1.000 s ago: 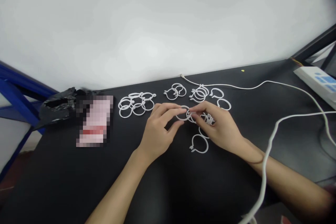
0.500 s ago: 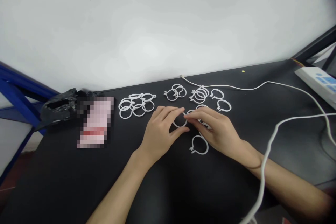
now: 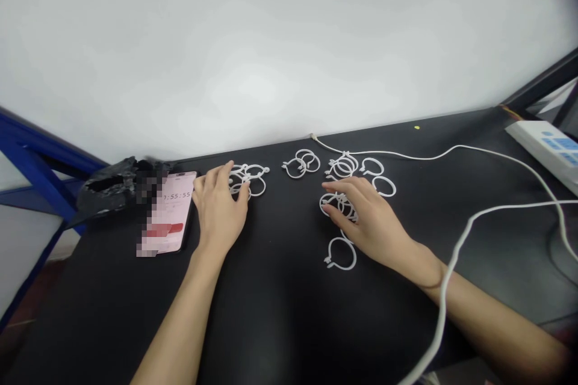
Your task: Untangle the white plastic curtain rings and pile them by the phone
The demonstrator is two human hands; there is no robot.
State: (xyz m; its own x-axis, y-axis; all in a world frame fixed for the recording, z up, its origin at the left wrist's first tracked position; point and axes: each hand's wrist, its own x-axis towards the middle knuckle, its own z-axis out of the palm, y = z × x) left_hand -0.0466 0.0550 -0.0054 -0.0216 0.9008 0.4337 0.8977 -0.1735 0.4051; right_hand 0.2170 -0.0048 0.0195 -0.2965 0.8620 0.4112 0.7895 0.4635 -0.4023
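Note:
My left hand is over a cluster of white plastic rings on the left, thumb and fingers spread. It hides part of that cluster. These rings look closed at their small clasps. On the right, my right hand hovers at a second group of white rings, its thumb and index finger apart. Its palm covers some of them. Just in front of it lies a single ring with its clasp ends apart. I see nothing held in either hand.
Behind the hands lie a few overlapping rings and a ring bunch. A phone and a torn black plastic bag are on the left of the black table. White cables and a power strip occupy the right.
My left hand has moved left with its fingers spread, from the ring held between both hands to the left cluster. My right hand has opened its pinch and stayed near its place.

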